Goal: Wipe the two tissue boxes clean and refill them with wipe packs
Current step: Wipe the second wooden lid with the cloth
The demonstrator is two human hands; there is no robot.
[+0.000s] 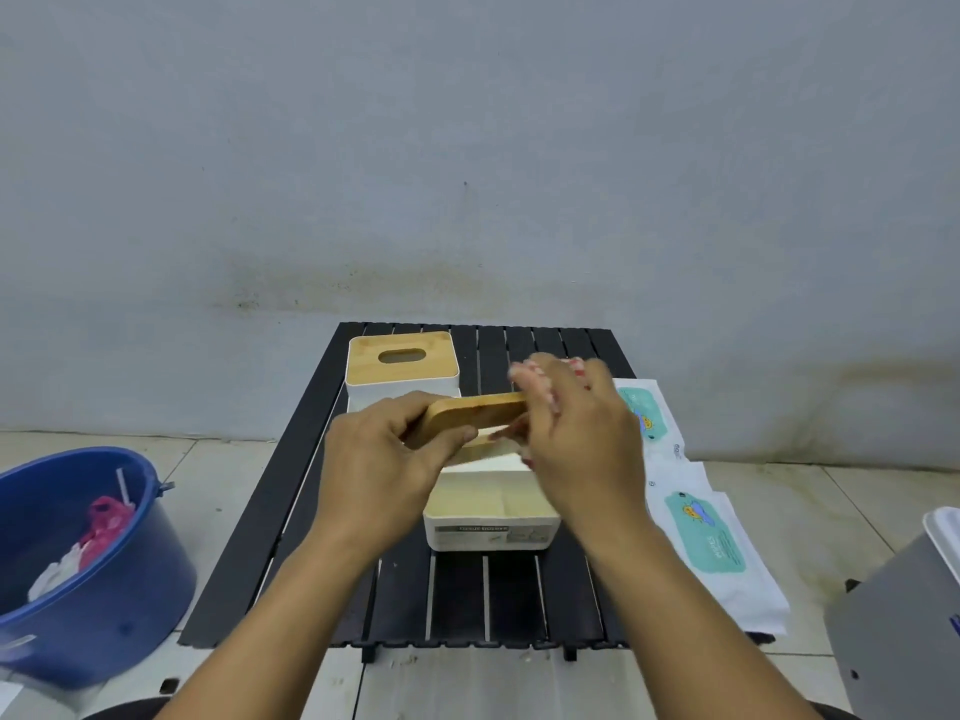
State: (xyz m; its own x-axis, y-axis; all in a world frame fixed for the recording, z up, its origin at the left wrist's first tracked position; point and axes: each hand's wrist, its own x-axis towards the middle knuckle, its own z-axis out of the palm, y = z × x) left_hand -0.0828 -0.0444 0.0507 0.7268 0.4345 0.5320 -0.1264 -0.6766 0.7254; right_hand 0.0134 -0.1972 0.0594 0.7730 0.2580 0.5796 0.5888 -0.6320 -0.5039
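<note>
Two white tissue boxes stand on the black slatted table (467, 600). The far box (402, 374) has its wooden lid with an oval slot on. The near box (491, 517) is open. My left hand (387, 459) grips the near box's wooden lid (475, 410), tilted above the open box. My right hand (574, 433) holds a blurred white and red cloth (535, 379) against the lid's right end. Two wipe packs lie at the table's right edge: a far wipe pack (649, 415) and a near wipe pack (719, 543).
A blue bucket (119, 605) with pink and white scraps inside stands on the tiled floor at the left. A grey container (904, 631) with a white lid is at the right. A grey wall rises behind the table.
</note>
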